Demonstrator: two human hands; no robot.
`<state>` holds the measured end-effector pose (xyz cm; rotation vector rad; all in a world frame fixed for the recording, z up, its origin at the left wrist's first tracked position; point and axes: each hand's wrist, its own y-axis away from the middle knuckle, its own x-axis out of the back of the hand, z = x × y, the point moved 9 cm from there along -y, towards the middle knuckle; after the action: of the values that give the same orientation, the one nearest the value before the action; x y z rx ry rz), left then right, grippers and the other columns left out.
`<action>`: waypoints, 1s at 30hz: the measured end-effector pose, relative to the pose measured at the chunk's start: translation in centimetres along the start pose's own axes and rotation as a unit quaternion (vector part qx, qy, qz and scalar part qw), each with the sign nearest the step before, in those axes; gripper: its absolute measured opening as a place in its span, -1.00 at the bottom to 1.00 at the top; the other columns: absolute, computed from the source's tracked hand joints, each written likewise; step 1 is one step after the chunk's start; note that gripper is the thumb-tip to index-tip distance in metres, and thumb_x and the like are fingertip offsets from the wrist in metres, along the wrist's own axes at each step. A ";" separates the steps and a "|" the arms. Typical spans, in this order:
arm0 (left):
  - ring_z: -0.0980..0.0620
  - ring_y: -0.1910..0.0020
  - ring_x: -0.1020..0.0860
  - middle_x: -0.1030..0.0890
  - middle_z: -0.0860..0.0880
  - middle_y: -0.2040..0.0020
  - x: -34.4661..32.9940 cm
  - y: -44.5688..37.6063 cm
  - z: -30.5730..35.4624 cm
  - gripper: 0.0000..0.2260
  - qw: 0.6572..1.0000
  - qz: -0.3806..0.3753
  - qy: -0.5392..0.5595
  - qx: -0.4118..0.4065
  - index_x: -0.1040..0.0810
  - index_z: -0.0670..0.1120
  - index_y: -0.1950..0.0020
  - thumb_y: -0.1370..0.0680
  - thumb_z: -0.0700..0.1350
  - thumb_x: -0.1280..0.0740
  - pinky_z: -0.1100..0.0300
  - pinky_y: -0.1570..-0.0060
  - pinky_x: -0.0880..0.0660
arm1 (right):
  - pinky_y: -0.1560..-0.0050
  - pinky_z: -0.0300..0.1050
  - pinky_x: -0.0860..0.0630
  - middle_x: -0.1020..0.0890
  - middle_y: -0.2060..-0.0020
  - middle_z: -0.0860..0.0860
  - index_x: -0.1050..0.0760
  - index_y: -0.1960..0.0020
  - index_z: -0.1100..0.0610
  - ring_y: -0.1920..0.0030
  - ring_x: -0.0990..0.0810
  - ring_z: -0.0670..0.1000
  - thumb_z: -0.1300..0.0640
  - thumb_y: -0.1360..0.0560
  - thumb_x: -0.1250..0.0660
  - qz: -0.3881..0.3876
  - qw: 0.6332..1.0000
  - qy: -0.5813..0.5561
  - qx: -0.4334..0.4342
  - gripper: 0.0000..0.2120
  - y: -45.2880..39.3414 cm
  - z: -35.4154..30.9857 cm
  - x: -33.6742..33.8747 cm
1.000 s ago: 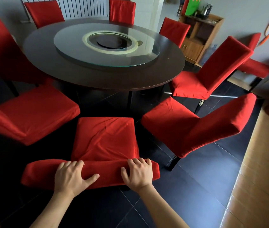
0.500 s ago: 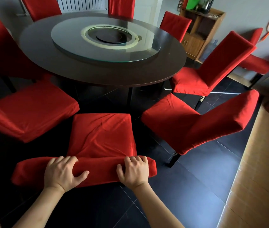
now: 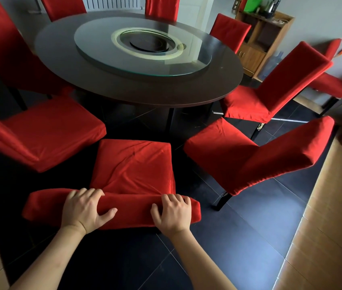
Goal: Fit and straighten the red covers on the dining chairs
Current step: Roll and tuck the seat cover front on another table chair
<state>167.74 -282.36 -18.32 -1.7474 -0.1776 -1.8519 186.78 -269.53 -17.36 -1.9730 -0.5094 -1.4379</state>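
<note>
You're standing right behind the nearest chair (image 3: 133,164), looking down over its top rail, and both hands are on it. Your left hand (image 3: 84,210) drapes over the covered backrest top (image 3: 132,208), fingers curled over the far edge, thumb hooked along the near face, so it grips the padded rail through the red cover (image 3: 136,162). Your right hand (image 3: 171,212) sits closer to the right corner, fingers folded over the top and thumb spread to the side, holding the same way. The cover is on the chair, but the seat panel shows diagonal creases running from the back towards the front corners, so I'd judge it fitted and not yet straightened. This cloth looks thin, soft and stretchy; it should weigh almost nothing and will bunch rather than slide if you push it flat-handed. Better to pinch it at the seams and corners, where tension carries across the panel, and draw it downwards off the rail. The chair itself is the heavy, stiff part, so brace against it. The round table (image 3: 124,88) with its glass turntable (image 3: 145,45) stands just beyond the seat, with other covered chairs close on both sides, the neighbouring chair (image 3: 249,158) on your right nearest, so elbow room is tight.
</note>
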 end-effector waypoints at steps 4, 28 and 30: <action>-0.13 0.36 -0.55 -0.56 -0.05 0.39 0.0 0.1 -0.1 -0.25 1.000 -0.004 0.002 0.004 -0.59 -0.15 0.25 -0.46 0.45 0.09 -0.03 0.23 -0.42 | 0.20 0.01 -0.52 -0.57 0.43 -0.03 -0.50 0.36 0.09 0.37 -0.56 0.07 -0.16 -0.39 -0.16 -0.004 1.000 0.002 -0.003 -0.64 -0.1 0.0 0.1; -0.13 0.28 -0.57 -0.60 -0.07 0.32 0.0 0.4 0.0 -0.39 0.994 -0.098 -0.018 0.046 -0.61 -0.15 0.20 -0.31 0.37 -0.11 -0.03 0.12 -0.45 | 0.14 0.04 -0.47 -0.59 0.41 0.04 -0.51 0.34 0.14 0.33 -0.58 0.15 -0.12 -0.42 -0.13 0.000 1.000 0.003 0.008 -0.61 0.1 0.0 -0.6; -0.14 0.28 -0.57 -0.60 -0.07 0.32 0.0 0.5 0.0 -0.40 0.993 -0.106 -0.023 0.047 -0.60 -0.15 0.20 -0.31 0.37 -0.11 -0.04 0.11 -0.46 | 0.14 0.03 -0.46 -0.59 0.41 0.04 -0.52 0.34 0.14 0.32 -0.58 0.16 -0.12 -0.42 -0.13 -0.003 1.000 0.003 0.008 -0.61 0.1 0.0 -0.8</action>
<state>168.00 -282.71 -18.45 -1.7636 -0.4762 -1.9177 186.57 -269.52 -18.15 -1.9555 -0.5222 -1.4401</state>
